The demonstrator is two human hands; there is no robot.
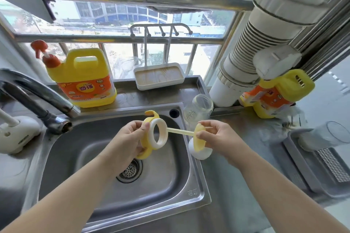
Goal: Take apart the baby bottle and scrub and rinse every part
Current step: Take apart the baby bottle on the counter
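Over the steel sink [170, 185], my left hand [130, 138] grips the bottle's white screw ring with yellow handles [151, 134]. My right hand [216, 136] pinches the pale yellow nipple [199, 140], whose straw [180, 131] points left toward the ring. The nipple is out of the ring, a short gap apart. The clear glass bottle body [198, 111] stands open on the counter behind my right hand. A white cap [199, 152] sits on the sink's right rim under the nipple.
A faucet [37, 104] arches in from the left. A yellow detergent jug [85, 79] stands behind the sink, a second one [274, 96] at the right by a white pipe [255, 53]. A white tray with a hook rack [159, 77] sits on the sill. A grey draining tray [322, 166] lies on the right.
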